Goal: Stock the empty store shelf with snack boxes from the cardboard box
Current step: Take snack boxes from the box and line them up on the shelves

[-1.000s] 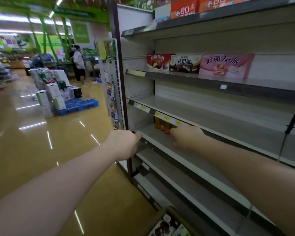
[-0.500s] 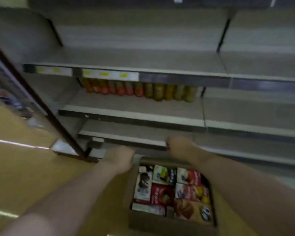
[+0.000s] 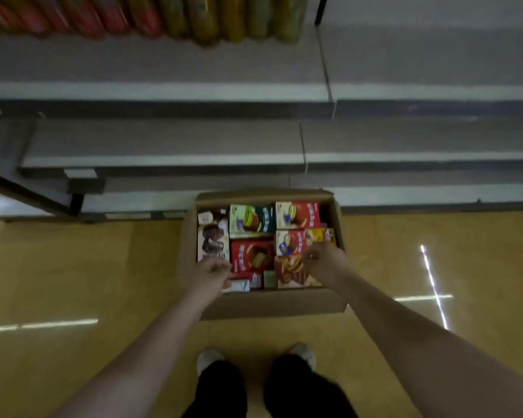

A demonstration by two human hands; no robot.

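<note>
While the cardboard box sits open on the floor against the bottom shelf's front edge, packed with red, green and brown snack boxes, both hands have dropped from the shelf; left hand and right hand hover inside, grip loosely curled, clasping nothing.

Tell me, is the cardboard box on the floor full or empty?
Nearly full. The open cardboard box is packed with colourful snack boxes lying side by side, covering its bottom.
</note>
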